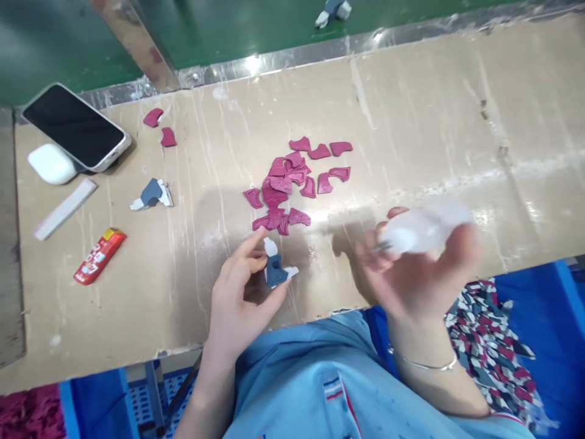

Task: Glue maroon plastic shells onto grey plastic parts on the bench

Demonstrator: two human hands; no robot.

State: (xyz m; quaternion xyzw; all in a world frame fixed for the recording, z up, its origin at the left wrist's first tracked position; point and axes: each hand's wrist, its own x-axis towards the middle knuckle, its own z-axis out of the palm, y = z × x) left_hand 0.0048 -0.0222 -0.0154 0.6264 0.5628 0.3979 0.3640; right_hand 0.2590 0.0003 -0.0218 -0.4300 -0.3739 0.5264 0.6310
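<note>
My left hand [244, 286] pinches a small dark blue and white plastic piece [275, 271] by its edges, just above the table near its front edge. Off to the right, my right hand [411, 274] is raised and closed around a translucent white squeeze bottle [425, 228]. Motion blurs the bottle, and a thin dark tip points left from it. Loose maroon plastic pieces [274, 194] lie heaped just beyond my left hand, some of them apart from the pile. A similar blue and white piece [152, 194] rests on the table farther left.
At the left lie a phone [75, 125], a white rounded case [51, 164], a pale strip [66, 209] and a red packet [99, 256]. Two maroon pieces [168, 137] sit near the phone. Below the table, blue bins [537, 311] hold many coloured pieces. A green wall [251, 27] stands behind.
</note>
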